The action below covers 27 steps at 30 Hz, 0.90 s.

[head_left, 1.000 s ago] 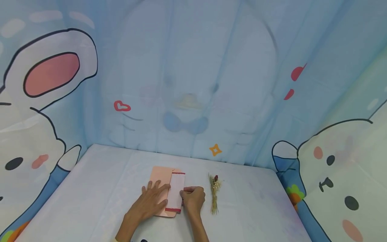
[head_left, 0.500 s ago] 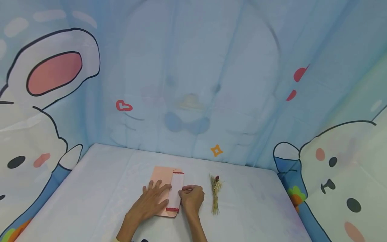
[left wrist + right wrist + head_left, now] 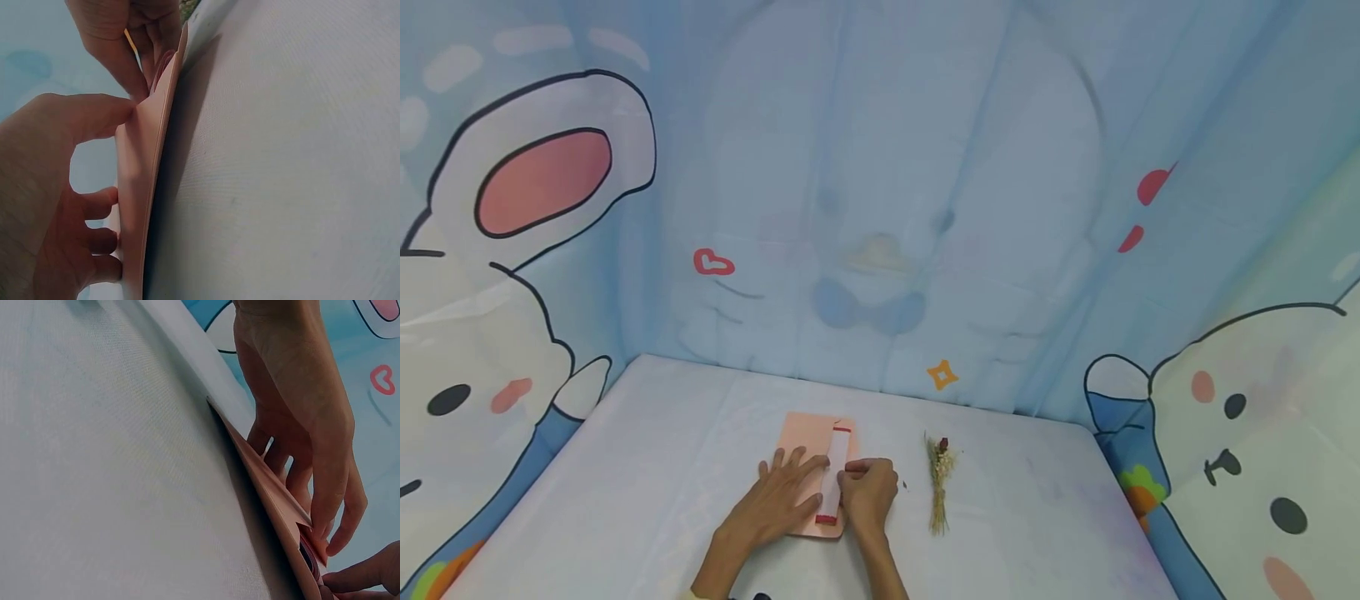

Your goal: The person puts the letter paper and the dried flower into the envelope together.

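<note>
White red-ended paper panel — narrower than before, suggesting folding advances — pinched by right hand; left hand lies spread, ungripping, on pink rectangular card.

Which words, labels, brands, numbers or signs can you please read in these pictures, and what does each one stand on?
None: no lettering or number can be read on the peach card, the pale strip or the backdrop.
The backdrop bears only drawings, among them a red heart and an orange star.
</note>
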Tool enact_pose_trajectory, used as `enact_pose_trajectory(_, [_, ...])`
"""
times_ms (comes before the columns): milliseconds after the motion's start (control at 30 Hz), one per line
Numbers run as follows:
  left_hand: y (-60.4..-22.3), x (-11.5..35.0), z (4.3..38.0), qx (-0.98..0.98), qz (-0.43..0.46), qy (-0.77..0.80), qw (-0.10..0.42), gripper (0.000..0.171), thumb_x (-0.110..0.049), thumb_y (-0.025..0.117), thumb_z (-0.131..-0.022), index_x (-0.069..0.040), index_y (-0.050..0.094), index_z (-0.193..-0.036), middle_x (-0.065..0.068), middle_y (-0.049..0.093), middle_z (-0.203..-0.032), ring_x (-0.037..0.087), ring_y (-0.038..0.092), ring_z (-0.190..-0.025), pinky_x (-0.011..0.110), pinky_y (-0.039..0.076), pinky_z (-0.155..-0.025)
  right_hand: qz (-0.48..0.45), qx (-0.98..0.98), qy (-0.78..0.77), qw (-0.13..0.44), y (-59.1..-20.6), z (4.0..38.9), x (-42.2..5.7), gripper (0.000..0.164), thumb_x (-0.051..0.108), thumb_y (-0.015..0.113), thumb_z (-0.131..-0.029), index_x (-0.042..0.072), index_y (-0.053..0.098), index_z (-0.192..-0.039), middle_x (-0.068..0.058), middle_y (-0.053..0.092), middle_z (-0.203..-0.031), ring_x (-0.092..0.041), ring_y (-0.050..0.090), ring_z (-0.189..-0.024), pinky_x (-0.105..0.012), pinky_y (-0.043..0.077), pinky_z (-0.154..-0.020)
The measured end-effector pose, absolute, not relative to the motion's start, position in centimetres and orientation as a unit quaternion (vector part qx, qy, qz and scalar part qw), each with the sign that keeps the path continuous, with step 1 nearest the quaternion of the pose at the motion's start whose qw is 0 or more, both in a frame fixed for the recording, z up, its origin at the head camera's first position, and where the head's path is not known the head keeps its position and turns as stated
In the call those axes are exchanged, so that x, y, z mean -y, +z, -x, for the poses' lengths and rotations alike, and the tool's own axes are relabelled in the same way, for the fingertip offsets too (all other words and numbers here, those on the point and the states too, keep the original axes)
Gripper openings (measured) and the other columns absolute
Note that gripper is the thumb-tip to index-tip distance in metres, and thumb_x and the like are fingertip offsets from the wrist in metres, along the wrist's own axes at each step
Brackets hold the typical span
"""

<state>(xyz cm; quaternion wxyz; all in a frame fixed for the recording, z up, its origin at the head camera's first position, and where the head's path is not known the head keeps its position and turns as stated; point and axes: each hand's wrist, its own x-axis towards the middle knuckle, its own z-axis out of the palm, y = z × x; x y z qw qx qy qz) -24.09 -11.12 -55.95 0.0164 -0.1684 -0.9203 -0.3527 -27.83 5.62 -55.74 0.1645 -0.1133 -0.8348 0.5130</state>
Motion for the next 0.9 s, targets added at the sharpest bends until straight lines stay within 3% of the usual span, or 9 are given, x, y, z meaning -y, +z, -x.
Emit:
enact_pose_trajectory(500, [-55.9, 11.2, 24.2, 0.919, 0.165, -0.358, 0.014, 0.056, -0.037, 0.066, -0.105, -0.022, 0.056, -0.158, 0.031, 0.041, -0.170, 0.068, 0.026, -0.158, 0.086, 0.020, -0.124, 0.078, 0.832, 0.531, 0.142, -55.9, 27.9, -4.8, 0.012, -0.015, 0.073, -0.085, -0.005, 0.080, -0.086, -0.010, 0.073, -0.067, -0.009, 0.062, -0.047, -0.018, 0.051, -0.045])
enact_pose_trajectory(900, [-56.0, 11.3, 24.1, 0.915, 0.162, -0.369, 0.002, 0.061, -0.044, 0.063, -0.107, -0.022, 0.052, -0.163, 0.029, 0.036, -0.174, 0.065, 0.022, -0.161, 0.082, 0.018, -0.127, 0.056, 0.822, 0.553, 0.126, -55.6, 27.8, -4.0, 0.012, -0.016, 0.073, -0.085, -0.007, 0.081, -0.085, -0.011, 0.074, -0.064, -0.006, 0.061, -0.043, -0.020, 0.052, -0.043])
